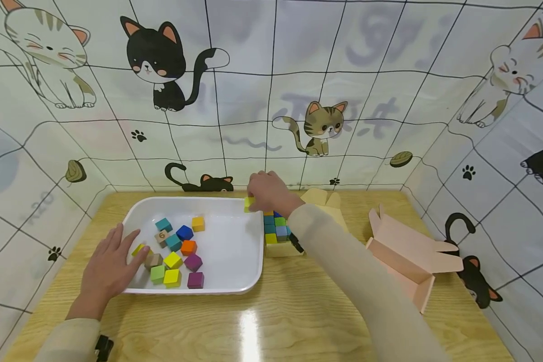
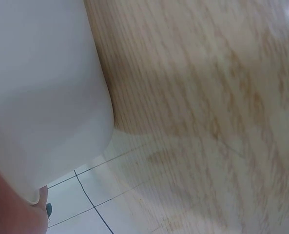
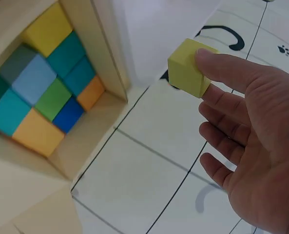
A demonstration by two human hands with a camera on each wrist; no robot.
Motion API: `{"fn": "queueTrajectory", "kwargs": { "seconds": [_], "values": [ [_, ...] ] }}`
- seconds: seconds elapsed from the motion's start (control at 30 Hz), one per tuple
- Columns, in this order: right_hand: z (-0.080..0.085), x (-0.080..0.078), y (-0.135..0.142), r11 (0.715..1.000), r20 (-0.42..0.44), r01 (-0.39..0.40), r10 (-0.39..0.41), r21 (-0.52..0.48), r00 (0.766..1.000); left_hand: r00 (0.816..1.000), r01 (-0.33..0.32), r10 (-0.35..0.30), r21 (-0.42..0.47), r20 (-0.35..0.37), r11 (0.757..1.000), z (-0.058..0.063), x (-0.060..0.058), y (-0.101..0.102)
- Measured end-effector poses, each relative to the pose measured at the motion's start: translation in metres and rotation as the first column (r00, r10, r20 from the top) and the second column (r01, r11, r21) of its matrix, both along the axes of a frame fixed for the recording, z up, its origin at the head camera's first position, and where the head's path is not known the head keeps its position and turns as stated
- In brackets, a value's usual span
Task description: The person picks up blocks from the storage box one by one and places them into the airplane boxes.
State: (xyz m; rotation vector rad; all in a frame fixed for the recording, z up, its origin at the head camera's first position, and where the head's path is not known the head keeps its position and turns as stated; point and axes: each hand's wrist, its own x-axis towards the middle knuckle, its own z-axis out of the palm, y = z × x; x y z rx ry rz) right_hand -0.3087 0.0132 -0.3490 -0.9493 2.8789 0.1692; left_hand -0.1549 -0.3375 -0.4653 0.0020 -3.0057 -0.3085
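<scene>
My right hand [image 1: 273,192] pinches a yellow cube [image 3: 187,68] between thumb and fingers, above the right back corner of the white tray [image 1: 235,251]. Just right of the tray stands a cardboard box [image 1: 284,250] with rows of coloured cubes [image 3: 51,83] inside, partly hidden by the right sleeve. On the tray's left rim rests my left hand [image 1: 108,266], its fingers spread and fairly straight. Near its thumb lie a yellow cube [image 1: 138,249] and a plain wooden cube [image 1: 153,260]. Several other cubes, such as an orange one [image 1: 188,247] and a purple one [image 1: 195,280], lie loose in the tray.
A pink cardboard box [image 1: 407,251] lies with its flaps spread on the right side of the wooden table [image 1: 199,327]. Behind the table hangs a white sheet [image 1: 244,100] with printed cats and grid lines.
</scene>
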Motion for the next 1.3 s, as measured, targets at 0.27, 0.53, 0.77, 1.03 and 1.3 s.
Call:
{"fn": "queueTrajectory", "kwargs": {
  "seconds": [0.27,0.53,0.77,1.03,1.3],
  "values": [
    [0.003,-0.004,0.033,0.998,0.023,0.062,-0.062,0.008,0.998,1.0,-0.006,0.006,0.0,-0.008,1.0,0.001,0.0,0.0],
    [-0.005,-0.001,0.059,0.997,0.076,0.051,-0.055,0.062,0.996,1.0,-0.005,0.005,0.0,-0.003,1.0,0.0,0.0,-0.001],
    [-0.017,0.004,0.07,0.997,0.14,0.025,-0.036,0.079,0.99,1.0,0.002,-0.002,-0.004,-0.01,1.0,-0.001,0.0,-0.002],
    [-0.029,0.011,0.073,0.997,0.199,0.001,-0.017,0.079,0.98,1.0,0.006,-0.006,-0.002,-0.011,1.0,0.0,0.0,-0.002],
    [-0.039,0.015,0.071,0.995,0.241,0.008,-0.032,0.101,0.97,1.0,0.011,-0.011,0.001,-0.014,1.0,0.0,0.0,-0.001]
  ]
}}
